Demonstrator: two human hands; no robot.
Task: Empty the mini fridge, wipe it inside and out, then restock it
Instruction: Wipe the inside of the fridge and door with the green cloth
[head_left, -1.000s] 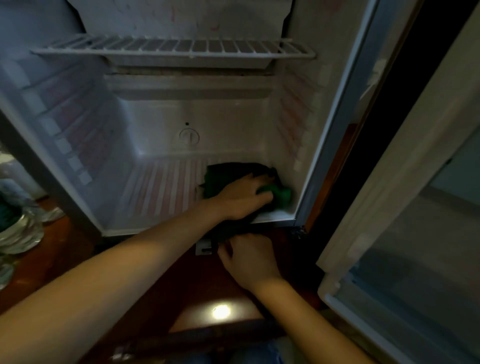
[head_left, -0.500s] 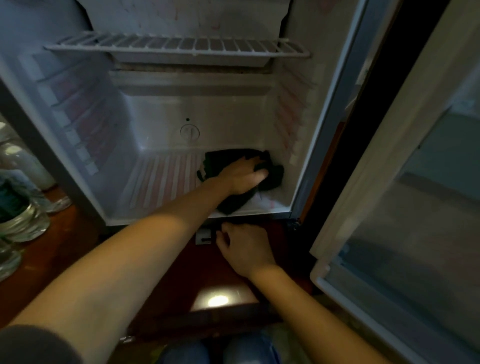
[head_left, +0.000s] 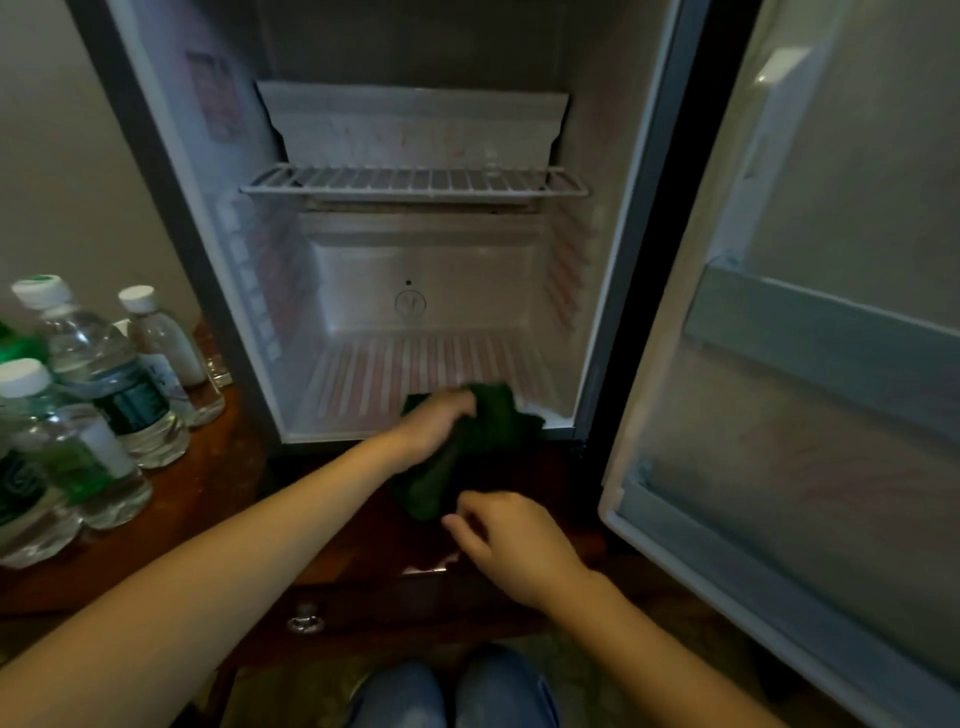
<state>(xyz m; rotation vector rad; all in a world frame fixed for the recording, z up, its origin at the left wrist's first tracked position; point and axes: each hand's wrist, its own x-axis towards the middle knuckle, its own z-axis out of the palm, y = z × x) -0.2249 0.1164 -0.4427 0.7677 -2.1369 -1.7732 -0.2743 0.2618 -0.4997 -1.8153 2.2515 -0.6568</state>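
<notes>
The mini fridge (head_left: 415, 358) stands open, with nothing on its ribbed white floor or its wire shelf (head_left: 415, 182). My left hand (head_left: 439, 423) grips a dark green cloth (head_left: 496, 413) at the front right lip of the floor. The cloth hangs down over the lip to the wooden top below. My right hand (head_left: 514, 545) hovers just under it, fingers loosely curled beside the cloth's lower end (head_left: 423, 491). I cannot tell whether they touch it.
Several water bottles (head_left: 104, 374) stand on the wooden cabinet top (head_left: 182, 499) left of the fridge. The fridge door (head_left: 805, 389) swings open to the right, with bare door shelves. A drawer knob (head_left: 304, 621) sits below, with my knees in jeans (head_left: 452, 691) at the bottom.
My left hand has pulled the cloth from the inner right corner out to the front lip. My right hand has lifted off the wood towards the cloth. The view has tilted up.
</notes>
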